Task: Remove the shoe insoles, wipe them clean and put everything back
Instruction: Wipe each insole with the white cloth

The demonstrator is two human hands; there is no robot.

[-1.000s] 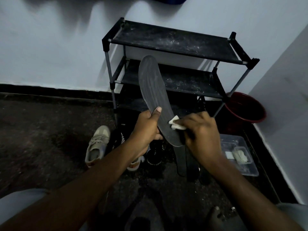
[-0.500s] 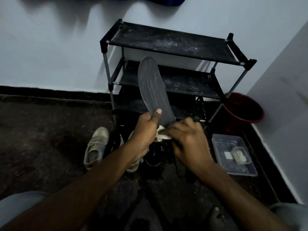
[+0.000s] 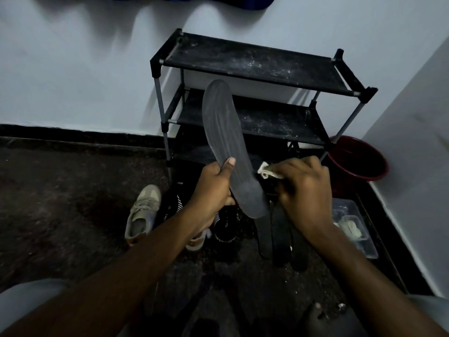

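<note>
My left hand (image 3: pixel 213 188) grips a dark grey insole (image 3: pixel 224 132) near its heel end, thumb on its face, toe pointing up in front of the shoe rack. My right hand (image 3: pixel 303 190) holds a small white wipe (image 3: pixel 267 171) against the insole's right edge, fingers curled round it. On the floor below lie two or three more dark insoles (image 3: pixel 279 232). A beige sneaker (image 3: pixel 142 210) lies left of them, black shoes (image 3: pixel 226 227) are between, and a second light shoe (image 3: pixel 196 240) shows under my left forearm.
A black two-shelf shoe rack (image 3: pixel 255 62) stands against the white wall. A dark red bucket (image 3: pixel 357 161) sits in the right corner. A clear plastic tub (image 3: pixel 364 242) with white wipes lies by the right wall. The floor is dark and speckled.
My right hand with the wipe slid down to the heel beside my left thumb, then came back out to the insole's right edge. The insole stayed upright.
</note>
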